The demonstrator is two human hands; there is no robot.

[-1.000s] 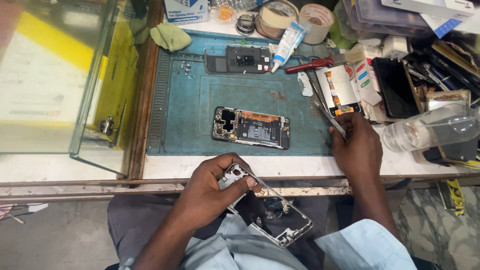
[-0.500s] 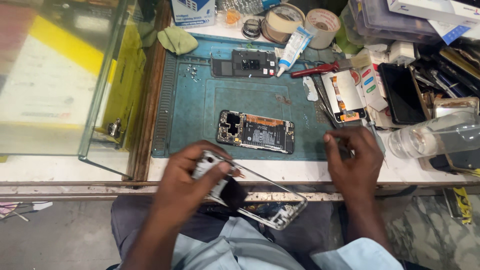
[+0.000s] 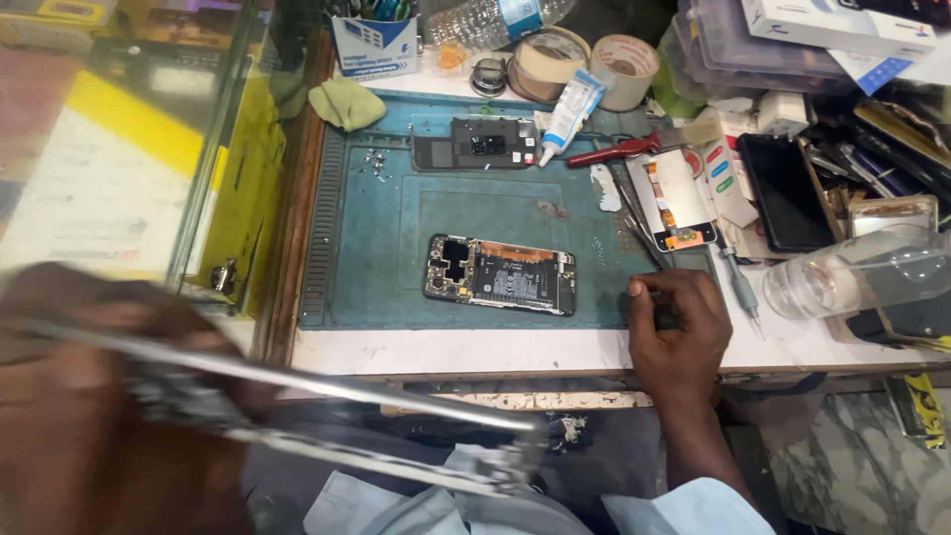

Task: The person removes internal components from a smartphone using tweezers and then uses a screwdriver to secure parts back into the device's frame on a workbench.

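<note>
Frame (image 3: 297, 416), a thin metal phone frame, blurred, is held in the left hand (image 3: 89, 416) below the worktop's (image 3: 416, 349) front edge, fingers closed on its end. The right hand (image 3: 676, 332) rests at the mat's (image 3: 396, 218) front right corner, fingers curled around a dark tool; the opened phone (image 3: 501, 274) lies mid-mat.

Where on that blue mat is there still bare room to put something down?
Bare patches on the blue mat: left of the opened phone, up to the ribbed edge, and the middle strip between that phone and the dark back cover. The right side is crowded: the right hand, tweezers, red-handled tool, phones, boxes and a plastic bottle.
</note>
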